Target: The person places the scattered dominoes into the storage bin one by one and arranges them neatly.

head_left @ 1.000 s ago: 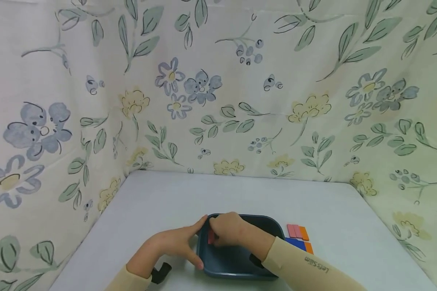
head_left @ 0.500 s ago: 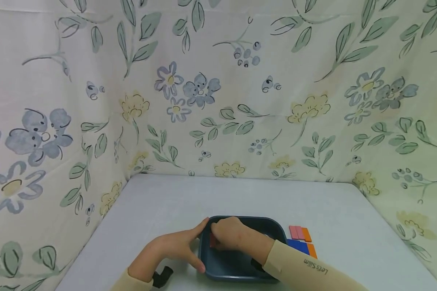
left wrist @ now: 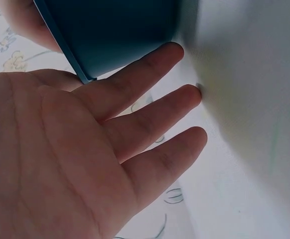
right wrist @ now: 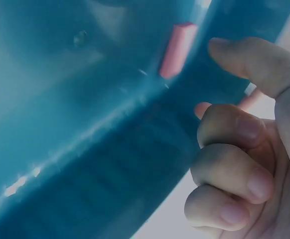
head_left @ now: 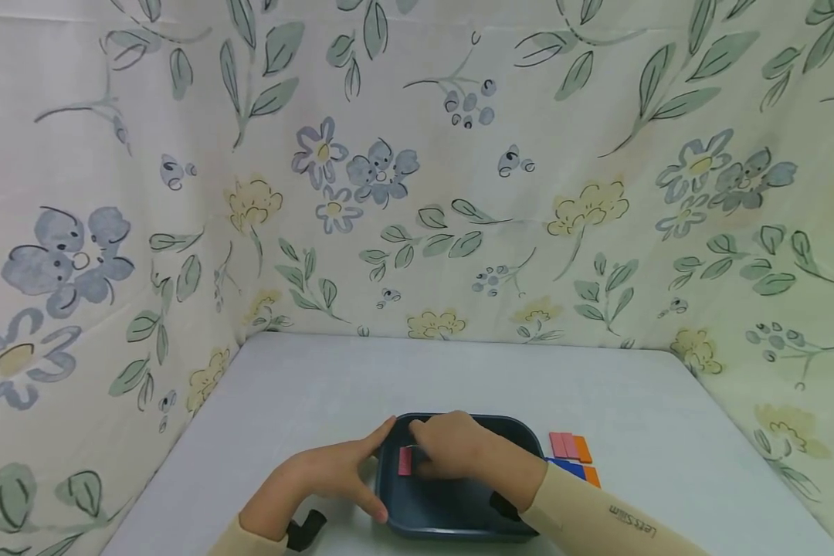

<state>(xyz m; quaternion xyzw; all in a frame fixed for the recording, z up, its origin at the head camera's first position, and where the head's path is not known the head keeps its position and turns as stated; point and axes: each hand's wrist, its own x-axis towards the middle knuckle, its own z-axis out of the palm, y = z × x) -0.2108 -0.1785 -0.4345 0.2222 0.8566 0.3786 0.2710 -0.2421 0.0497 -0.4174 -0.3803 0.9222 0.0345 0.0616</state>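
Note:
A dark blue tray [head_left: 452, 513] lies on the table in the head view. My left hand [head_left: 333, 467] rests against its left end with fingers spread straight; the left wrist view shows the palm [left wrist: 60, 154] and fingers beside the tray wall [left wrist: 130, 55]. Inside the tray near its left end is a small pink block [head_left: 405, 461]. My right hand [head_left: 452, 444] hovers over the tray just right of it. In the right wrist view, the pink block [right wrist: 178, 51] is apart from the thumb [right wrist: 254, 62], and several fingers are bent with nothing in them.
Right of the tray lie pink pieces [head_left: 563, 445], orange pieces [head_left: 581, 449] and a blue piece [head_left: 566, 466], partly hidden by the tray and sleeve. Floral cloth [head_left: 417, 255] hangs behind and at the sides of the white table [head_left: 424, 374].
My right hand has let go of the pink block and drawn slightly to the right, leaving the block in the tray. My left hand stays at the tray's left end.

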